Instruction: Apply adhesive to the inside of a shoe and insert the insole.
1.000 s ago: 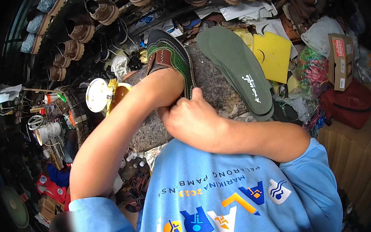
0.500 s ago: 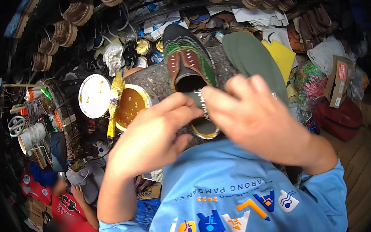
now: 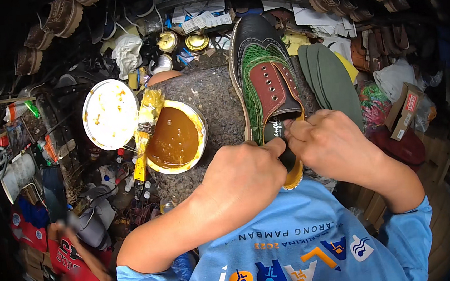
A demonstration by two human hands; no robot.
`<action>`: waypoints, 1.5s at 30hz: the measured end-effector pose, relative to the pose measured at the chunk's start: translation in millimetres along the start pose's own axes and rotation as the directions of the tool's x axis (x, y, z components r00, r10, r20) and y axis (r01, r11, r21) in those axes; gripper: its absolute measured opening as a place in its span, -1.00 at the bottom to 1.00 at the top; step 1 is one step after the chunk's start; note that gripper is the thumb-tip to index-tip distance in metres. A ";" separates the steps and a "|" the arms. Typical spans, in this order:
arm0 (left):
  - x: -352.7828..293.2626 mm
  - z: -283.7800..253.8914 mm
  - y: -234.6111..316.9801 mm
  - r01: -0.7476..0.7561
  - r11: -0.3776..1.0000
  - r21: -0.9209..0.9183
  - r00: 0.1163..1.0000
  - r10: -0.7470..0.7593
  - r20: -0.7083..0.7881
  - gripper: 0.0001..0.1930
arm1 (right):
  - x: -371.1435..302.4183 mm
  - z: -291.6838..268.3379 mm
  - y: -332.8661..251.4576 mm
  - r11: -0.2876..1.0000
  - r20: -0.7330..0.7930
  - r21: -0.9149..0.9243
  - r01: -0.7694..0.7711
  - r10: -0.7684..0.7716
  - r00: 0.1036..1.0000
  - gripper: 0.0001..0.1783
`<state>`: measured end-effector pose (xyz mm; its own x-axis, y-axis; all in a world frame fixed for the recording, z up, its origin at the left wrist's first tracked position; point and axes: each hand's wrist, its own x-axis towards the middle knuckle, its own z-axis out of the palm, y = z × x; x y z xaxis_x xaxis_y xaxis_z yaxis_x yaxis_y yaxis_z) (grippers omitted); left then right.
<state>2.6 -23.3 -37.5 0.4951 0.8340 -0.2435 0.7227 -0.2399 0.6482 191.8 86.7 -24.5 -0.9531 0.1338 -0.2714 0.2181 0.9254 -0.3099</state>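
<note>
In front of me a lace-up shoe (image 3: 270, 76) with a black toe, green textured sides and a brown-red lace panel points away, its heel against my shirt. A dark insole (image 3: 273, 130) with white lettering lies partly inside its opening. My left hand (image 3: 246, 173) is closed at the left side of the heel, thumb over the opening. From the right, my right hand (image 3: 322, 138) reaches in with bent fingers and pinches at the insole's edge. Both hands hide much of the heel and insole.
A tub of amber glue (image 3: 174, 139) with a yellow-handled brush (image 3: 143, 147) across its rim stands left, beside a white lid (image 3: 109, 115). Dark green sole-shaped sheets (image 3: 331, 82) lie right of the shoe. Another person in red (image 3: 78, 263) is at the lower left.
The insole has gone from above the heel down into the shoe's opening. The shoe now appears farther right, and my hands have moved right with it, fingers at the opening.
</note>
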 end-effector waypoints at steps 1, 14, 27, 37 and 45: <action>1.8 -1.7 -0.9 -0.008 1.000 0.007 1.000 0.008 0.020 -0.90 | 0.1 1.5 1.1 1.000 -0.002 0.027 -0.011 0.011 1.000 -0.86; 4.8 -22.7 0.1 0.042 0.990 0.133 0.999 -0.043 0.004 -0.81 | -5.4 16.3 -14.5 0.987 -0.132 0.130 -0.094 0.111 0.985 -0.85; -6.3 -6.2 55.9 0.173 0.972 0.162 0.953 -0.207 0.223 -0.75 | -7.6 25.5 -16.1 0.978 -0.184 0.207 -0.040 0.079 0.980 -0.85; 16.4 -29.5 44.8 0.137 0.802 0.582 0.958 -0.256 0.128 -0.69 | -20.4 24.1 -32.1 0.979 -0.205 0.204 -0.005 0.048 0.977 -0.87; 38.1 -39.9 54.3 -0.091 0.838 0.538 0.972 -0.043 0.232 -0.63 | -27.4 41.1 -69.7 0.972 -0.321 0.223 -0.078 0.148 0.935 -0.92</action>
<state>41.5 15.2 17.2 0.5620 0.7055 -0.4317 0.8198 -0.5445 0.1775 211.3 3.9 -32.9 -0.9264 0.3765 -0.0071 0.3328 0.8099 -0.4831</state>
